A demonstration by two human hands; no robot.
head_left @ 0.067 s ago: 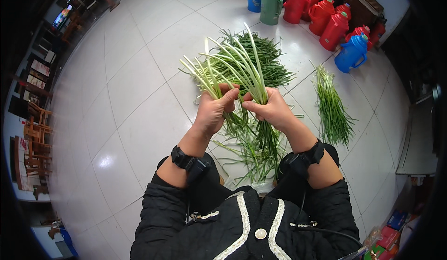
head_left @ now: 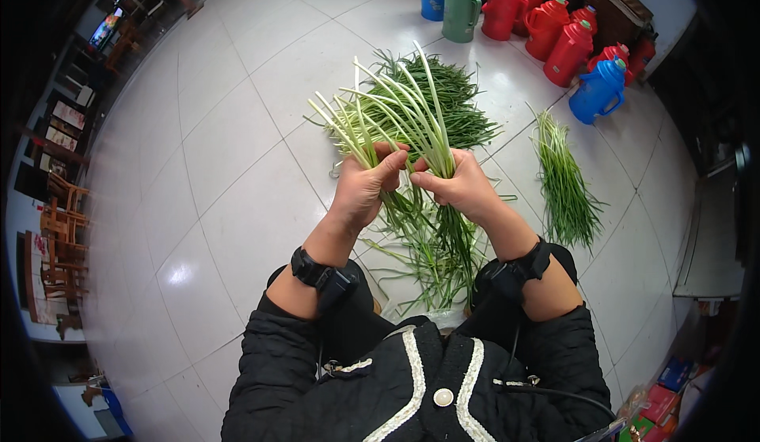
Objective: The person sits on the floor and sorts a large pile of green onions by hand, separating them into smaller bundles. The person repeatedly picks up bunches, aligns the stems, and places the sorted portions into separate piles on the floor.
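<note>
My left hand [head_left: 366, 179] is closed round a small bunch of garlic chives [head_left: 342, 135], their pale stem ends fanning up and away from me. A thicker bunch of garlic chives [head_left: 431, 121] is gripped in my right hand [head_left: 459, 182], its dark green leaves hanging down below the fist. Both hands are close together, thumbs and fingertips nearly meeting. Beyond them a large heap of garlic chives [head_left: 455, 98] lies on the floor. Loose leaves and scraps [head_left: 427, 264] are scattered beneath my hands, between my knees.
A separate neat bundle of chives [head_left: 568, 185] lies on the tiled floor [head_left: 237, 165] to the right. Several red thermos flasks [head_left: 568, 53], a green one [head_left: 461, 7] and a blue one [head_left: 598, 91] stand at the far right. Wooden chairs [head_left: 65, 240] stand at the far left.
The pale stem tips have shifted very slightly. Both hands keep their hold in nearly the same place.
</note>
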